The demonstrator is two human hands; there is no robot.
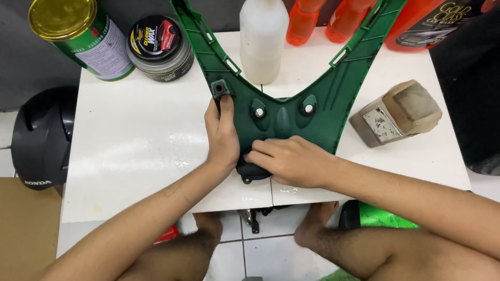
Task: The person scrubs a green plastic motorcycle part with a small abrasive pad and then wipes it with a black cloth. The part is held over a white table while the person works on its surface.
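A green V-shaped plastic panel [284, 106] lies inner side up on a white table [135, 151], its two arms running toward the far edge. My left hand [221, 132] grips the panel's left edge, thumb on its surface near a square mount. My right hand [289, 161] presses a dark cloth or sponge [250, 169] against the panel's lower tip; most of the cloth is hidden under my fingers.
At the back stand a green can with a gold lid [78, 36], a round wax tin [159, 47], a white bottle [263, 39] and orange bottles [304, 21]. A grimy square container [398, 112] lies at the right. A black helmet [41, 138] sits left of the table.
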